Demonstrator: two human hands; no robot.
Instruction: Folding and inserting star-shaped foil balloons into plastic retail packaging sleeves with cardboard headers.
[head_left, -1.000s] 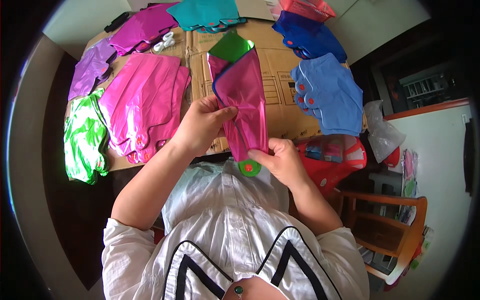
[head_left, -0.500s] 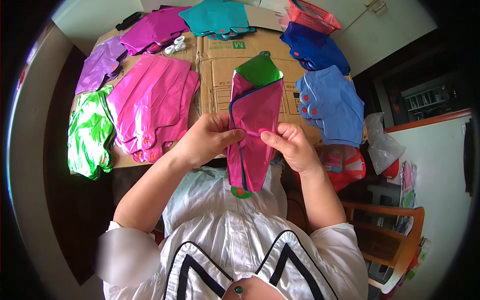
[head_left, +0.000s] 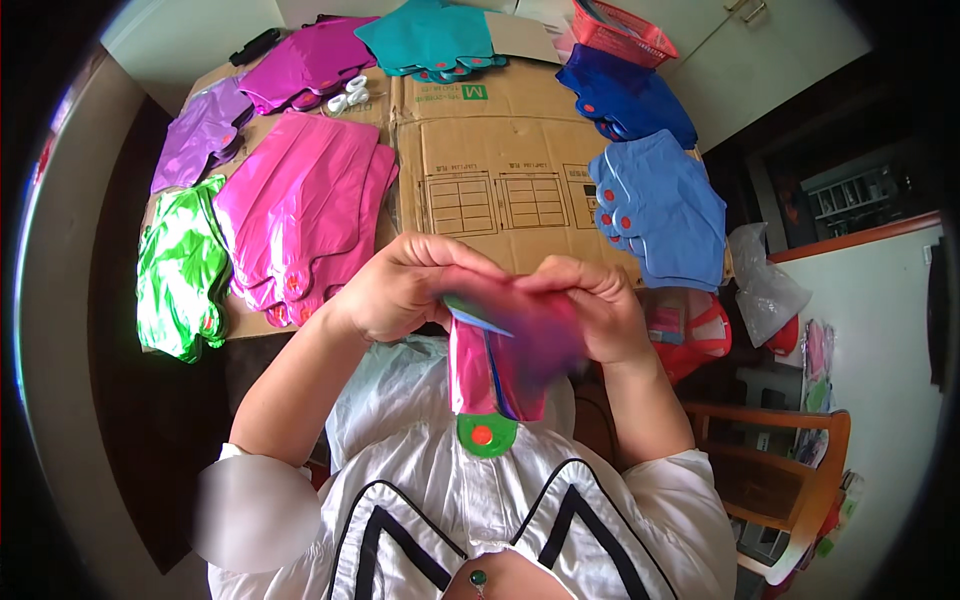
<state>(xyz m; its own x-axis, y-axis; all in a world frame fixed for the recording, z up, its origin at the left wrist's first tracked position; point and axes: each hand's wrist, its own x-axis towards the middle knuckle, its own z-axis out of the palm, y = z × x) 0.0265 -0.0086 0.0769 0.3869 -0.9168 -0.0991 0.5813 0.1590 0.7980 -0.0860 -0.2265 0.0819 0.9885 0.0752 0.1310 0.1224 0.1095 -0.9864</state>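
Between my hands is a folded bundle of shiny foil pieces [head_left: 470, 372], pink outside with dark blue and green edges. A rounded green tab [head_left: 498, 443] with an orange-red dot sticks out at its lower end. My left hand [head_left: 395, 288] closes on the upper left of the fold. On the other side, my right hand [head_left: 605, 308] grips the upper right with bent fingers. The upper half of the bundle is folded down toward me and smeared by motion. Fingers hide part of the fold, which hangs above my lap, just off the table's near edge.
Flattened cardboard [head_left: 490, 150] covers the table. Around it lie foil stacks: pink [head_left: 300, 190], bright green [head_left: 180, 265], purple [head_left: 200, 130], magenta [head_left: 305, 60], teal [head_left: 425, 38], dark blue [head_left: 630, 95] and light blue [head_left: 665, 205]. White rolls [head_left: 350, 95] and a red basket [head_left: 625, 35] sit farther back.
The bundle stood upright with its green top end toward the table; its upper half is now bent down toward me. My hands have drawn closer together across the fold.
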